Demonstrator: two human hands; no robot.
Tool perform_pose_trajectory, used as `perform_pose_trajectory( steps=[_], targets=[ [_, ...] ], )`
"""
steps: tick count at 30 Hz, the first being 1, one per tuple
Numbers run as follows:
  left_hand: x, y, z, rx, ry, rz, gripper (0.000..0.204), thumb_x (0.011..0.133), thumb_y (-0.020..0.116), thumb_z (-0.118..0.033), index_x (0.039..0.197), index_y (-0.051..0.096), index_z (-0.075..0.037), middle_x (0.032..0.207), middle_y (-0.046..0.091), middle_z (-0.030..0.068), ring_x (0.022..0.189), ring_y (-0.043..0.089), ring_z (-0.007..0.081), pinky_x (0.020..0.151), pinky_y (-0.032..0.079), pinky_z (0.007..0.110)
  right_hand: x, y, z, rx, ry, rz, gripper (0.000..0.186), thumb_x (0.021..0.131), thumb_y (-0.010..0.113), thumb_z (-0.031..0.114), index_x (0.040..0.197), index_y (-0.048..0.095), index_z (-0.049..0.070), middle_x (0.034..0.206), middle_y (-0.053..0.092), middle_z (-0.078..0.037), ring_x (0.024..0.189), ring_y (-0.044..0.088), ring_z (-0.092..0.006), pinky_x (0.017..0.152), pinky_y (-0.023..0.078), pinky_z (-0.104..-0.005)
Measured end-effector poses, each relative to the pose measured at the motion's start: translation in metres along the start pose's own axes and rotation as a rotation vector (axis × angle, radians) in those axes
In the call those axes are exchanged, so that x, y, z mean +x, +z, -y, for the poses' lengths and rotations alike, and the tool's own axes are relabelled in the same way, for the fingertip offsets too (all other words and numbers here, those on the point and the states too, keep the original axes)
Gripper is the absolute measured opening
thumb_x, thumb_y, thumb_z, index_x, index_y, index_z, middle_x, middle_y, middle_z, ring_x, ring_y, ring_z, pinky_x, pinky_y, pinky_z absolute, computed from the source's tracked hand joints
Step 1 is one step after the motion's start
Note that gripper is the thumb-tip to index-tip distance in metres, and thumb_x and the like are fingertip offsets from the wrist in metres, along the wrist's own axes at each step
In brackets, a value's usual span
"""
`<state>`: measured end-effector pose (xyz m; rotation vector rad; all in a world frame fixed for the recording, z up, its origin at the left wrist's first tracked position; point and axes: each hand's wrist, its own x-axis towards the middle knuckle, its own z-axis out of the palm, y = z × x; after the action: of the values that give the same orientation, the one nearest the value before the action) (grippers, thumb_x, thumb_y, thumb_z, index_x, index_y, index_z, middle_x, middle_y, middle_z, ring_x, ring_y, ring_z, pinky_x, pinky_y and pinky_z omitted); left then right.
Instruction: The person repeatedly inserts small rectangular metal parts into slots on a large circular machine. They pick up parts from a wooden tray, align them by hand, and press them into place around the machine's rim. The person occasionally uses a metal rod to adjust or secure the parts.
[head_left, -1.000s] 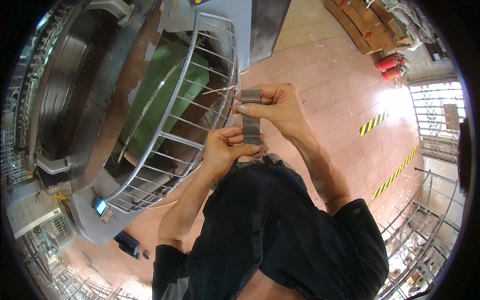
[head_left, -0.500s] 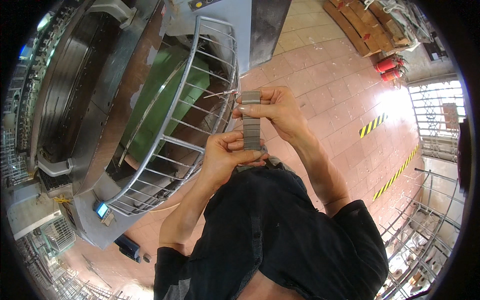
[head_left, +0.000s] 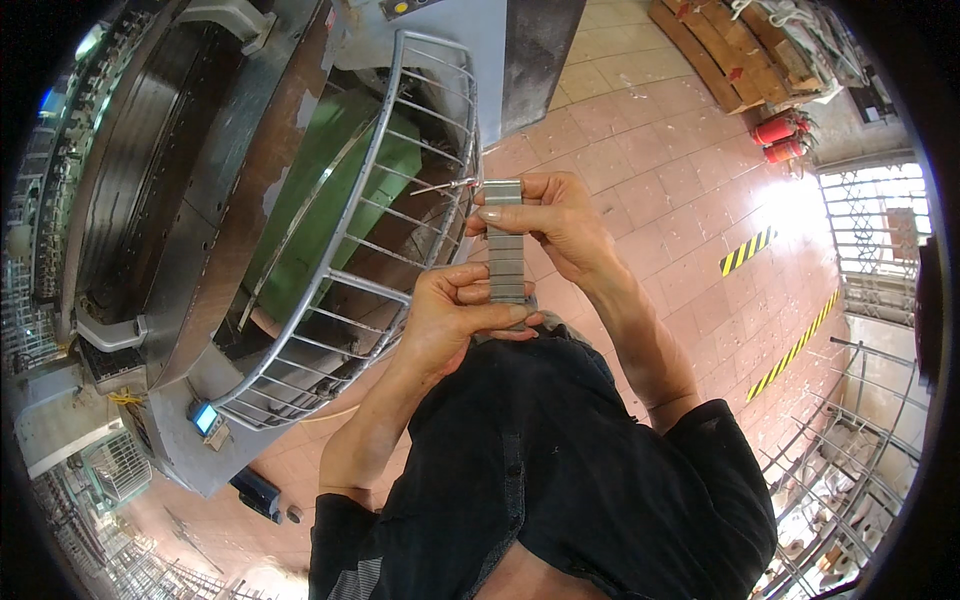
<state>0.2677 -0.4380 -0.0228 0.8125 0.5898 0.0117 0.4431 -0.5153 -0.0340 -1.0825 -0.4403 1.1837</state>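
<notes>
Tiled floor; segmented grey strip lengthwise between both hands.

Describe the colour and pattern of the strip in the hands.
The strip is grey with darker crosswise lines, best seen in the head view.

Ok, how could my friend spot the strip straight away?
Find the black shirt at the bottom middle. Just above it, the left hand and right hand pinch a strip, one near each end. It's grey with lines across it, and far smaller than the barred rail to its left.
</notes>
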Motion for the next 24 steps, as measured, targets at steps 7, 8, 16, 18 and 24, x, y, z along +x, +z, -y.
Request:
perform_pose_trajectory(
  steps=[7,8,16,18,24],
  targets=[
    [-0.003,-0.001,-0.003,0.021,0.004,-0.024,0.038,0.081,0.075,0.009,0.118,0.064,0.010,0.107,0.073,0.0193,0.090,0.076,0.0307,0.077,0.065,0.038,0.004,0.006,-0.001,-0.009,0.010,-0.009,0.025,0.085,0.075,0.006,0.107,0.071,-0.007,0.090,0.076,-0.016,0.085,0.074,-0.0214,0.081,0.057,-0.0308],
    [-0.004,-0.002,-0.003,0.018,0.007,-0.030,0.038,0.081,0.075,0.009,0.118,0.064,0.010,0.107,0.073,0.0192,0.090,0.076,0.0306,0.077,0.065,0.038,0.005,0.007,-0.001,-0.003,0.013,0.000,0.025,0.085,0.075,0.006,0.107,0.071,-0.006,0.090,0.076,-0.016,0.085,0.074,-0.0213,0.081,0.057,-0.0308],
    [-0.015,-0.014,-0.001,0.014,0.029,-0.094,0.041,0.081,0.074,0.011,0.121,0.063,0.010,0.108,0.072,0.0190,0.091,0.075,0.0308,0.077,0.065,0.039,0.016,0.017,-0.008,0.005,0.065,0.113,0.029,0.087,0.073,0.008,0.111,0.069,-0.007,0.097,0.075,-0.016,0.091,0.073,-0.0232,0.090,0.056,-0.0342],
    [-0.019,-0.020,0.002,-0.026,0.067,-0.118,0.044,0.081,0.073,0.012,0.123,0.062,0.010,0.110,0.072,0.0200,0.092,0.075,0.0316,0.077,0.065,0.039,0.019,0.022,-0.010,-0.102,0.074,0.087,0.033,0.088,0.073,0.010,0.116,0.067,-0.007,0.102,0.074,-0.017,0.095,0.072,-0.0231,0.092,0.055,-0.0345],
    [-0.056,-0.073,-0.019,-0.157,0.304,-0.389,0.041,0.081,0.073,0.011,0.120,0.061,0.011,0.113,0.070,0.0214,0.093,0.074,0.0337,0.081,0.066,0.045,0.041,0.074,-0.030,-0.315,-0.143,0.207,0.039,0.090,0.071,0.006,0.127,0.064,-0.004,0.110,0.073,-0.014,0.102,0.070,-0.0210,0.095,0.053,-0.0330]
  ],
)
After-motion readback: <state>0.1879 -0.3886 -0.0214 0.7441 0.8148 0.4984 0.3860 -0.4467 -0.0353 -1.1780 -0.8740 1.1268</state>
